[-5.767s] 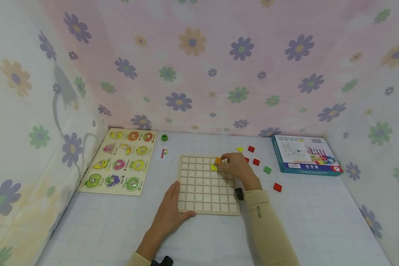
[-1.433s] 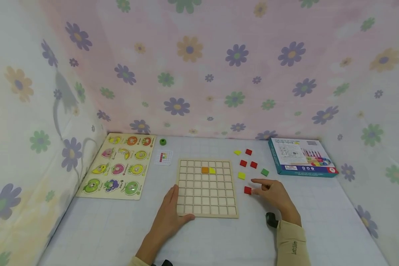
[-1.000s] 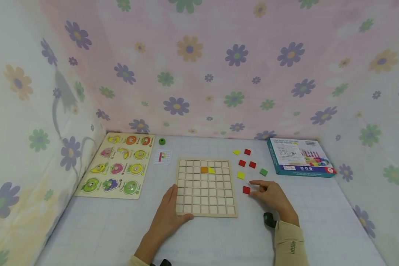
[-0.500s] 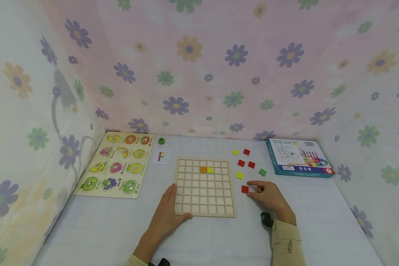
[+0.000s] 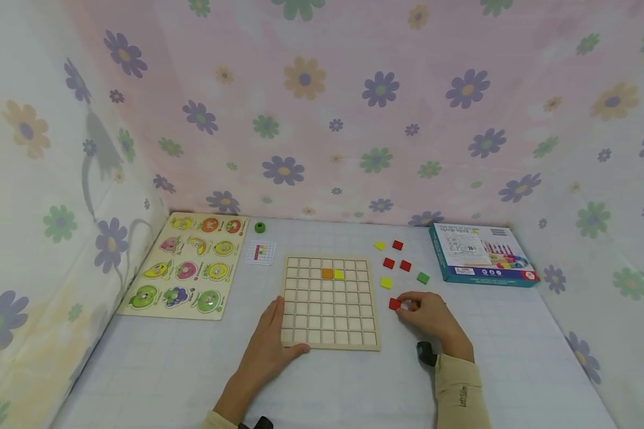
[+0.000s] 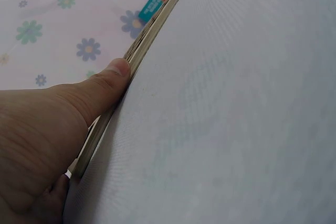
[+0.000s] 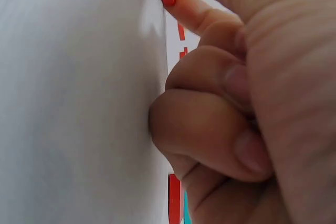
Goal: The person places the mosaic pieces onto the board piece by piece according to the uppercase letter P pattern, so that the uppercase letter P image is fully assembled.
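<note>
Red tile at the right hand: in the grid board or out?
Out. The right hand pinches the red tile beside the wooden grid board, a gap between them. Lifted off the table: cannot tell.

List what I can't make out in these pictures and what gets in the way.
Head: fine print on the teal-and-white rectangular box is too small to read.
Head: part of the red square tile is hidden by the pinching right hand.
Left wrist: cells of the square wooden grid board are lost, seen nearly edge-on and partly behind the left hand.
Right wrist: other red tiles are mostly blocked by the right hand.
</note>
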`<state>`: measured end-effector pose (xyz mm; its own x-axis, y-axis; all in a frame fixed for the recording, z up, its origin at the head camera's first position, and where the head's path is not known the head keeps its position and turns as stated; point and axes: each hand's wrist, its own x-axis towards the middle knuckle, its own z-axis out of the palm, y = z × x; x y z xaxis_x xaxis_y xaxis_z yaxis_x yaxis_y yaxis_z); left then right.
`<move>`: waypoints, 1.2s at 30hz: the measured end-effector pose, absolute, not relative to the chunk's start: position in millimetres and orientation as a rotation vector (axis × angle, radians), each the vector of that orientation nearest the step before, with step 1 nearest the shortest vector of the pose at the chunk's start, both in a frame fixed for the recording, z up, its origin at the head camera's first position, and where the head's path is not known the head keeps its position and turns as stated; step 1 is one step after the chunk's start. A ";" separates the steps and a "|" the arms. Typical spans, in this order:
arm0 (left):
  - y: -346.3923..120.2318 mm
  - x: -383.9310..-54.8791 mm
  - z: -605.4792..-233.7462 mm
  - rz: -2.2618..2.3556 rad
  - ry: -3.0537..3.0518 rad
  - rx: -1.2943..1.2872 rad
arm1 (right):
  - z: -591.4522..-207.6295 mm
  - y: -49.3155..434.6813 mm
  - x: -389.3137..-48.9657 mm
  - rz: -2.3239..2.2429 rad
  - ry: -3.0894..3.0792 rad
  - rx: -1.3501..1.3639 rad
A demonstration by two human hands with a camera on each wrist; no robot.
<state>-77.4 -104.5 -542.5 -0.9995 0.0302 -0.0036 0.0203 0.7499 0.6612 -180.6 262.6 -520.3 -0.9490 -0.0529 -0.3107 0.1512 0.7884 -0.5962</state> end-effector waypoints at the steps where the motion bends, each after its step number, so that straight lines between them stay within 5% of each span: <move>1: -104.4 -77.1 -542.4 1.105 2.920 0.039 | -520.8 262.1 -180.4 -0.923 2.668 0.078; 36: -105.0 -77.4 -540.4 1.092 2.911 0.034 | -520.9 262.9 -181.8 -1.002 2.657 0.124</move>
